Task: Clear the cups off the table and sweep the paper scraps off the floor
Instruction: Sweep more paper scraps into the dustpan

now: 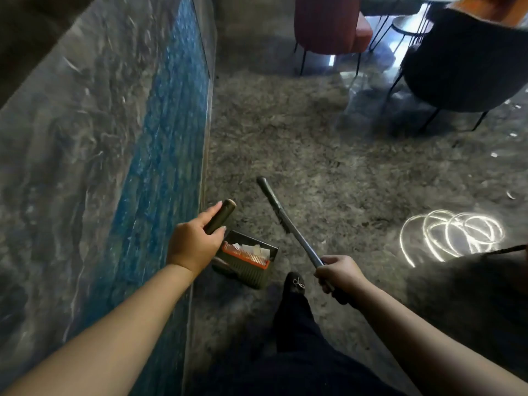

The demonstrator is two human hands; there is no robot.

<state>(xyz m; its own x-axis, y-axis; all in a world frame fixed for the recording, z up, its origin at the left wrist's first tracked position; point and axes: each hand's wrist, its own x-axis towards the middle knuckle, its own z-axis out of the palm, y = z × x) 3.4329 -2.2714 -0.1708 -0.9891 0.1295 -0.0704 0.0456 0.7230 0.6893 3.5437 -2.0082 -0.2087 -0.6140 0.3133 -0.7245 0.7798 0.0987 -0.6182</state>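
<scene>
White paper scraps (253, 249) inside the dark dustpan (248, 260), behind its orange comb strip (245, 256); dustpan on the grey floor (328, 167), just beside the base of the marbled grey-and-blue wall (114, 138). Further small white scraps (494, 154) scattered on the floor well right of the dustpan, near the dark chair (468, 58). Dustpan handle (220, 217) rising from the pan, gripped by the left hand (195, 242), fingers and thumb curled round its upper end. Broom (285, 221) just right of the dustpan, slanting down to the floor beyond it, bristle detail blurred; grey shaft held by the right hand (340, 277), fingers wrapped fully round it. Black shoe (295, 284) and dark trouser leg (300, 338) directly nearer than the dustpan, between the two forearms. Bright looping light reflection (451, 232) on the floor right of the broom. Red chair (328, 24) on thin black legs far beyond the dustpan, left of the dark chair. No cups distinguishable.
</scene>
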